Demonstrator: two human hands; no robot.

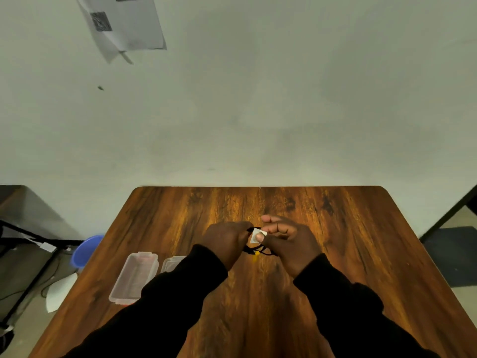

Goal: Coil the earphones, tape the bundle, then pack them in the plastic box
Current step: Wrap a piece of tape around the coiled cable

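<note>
From the head camera, the person holds both hands up over the middle of the wooden table (335,228). The left hand (227,241) is closed around one side of the black earphones (258,250), which look already gathered into a small loose coil, with a yellow bit hanging below. The right hand (289,241) pinches a small white piece of tape (258,235) with its thumb, pressing it against the top of the bundle. So the coiling seems done and the taping is in hand; whether the tape goes all the way round I cannot tell, as the picture blurs here. The clear plastic box (134,276) lies open and empty on the table to the person's left, well apart from the hands, its lid (171,263) just beside it. Packing and closing are still to come. Off the table a blue bucket (86,250) stands on the floor
</note>
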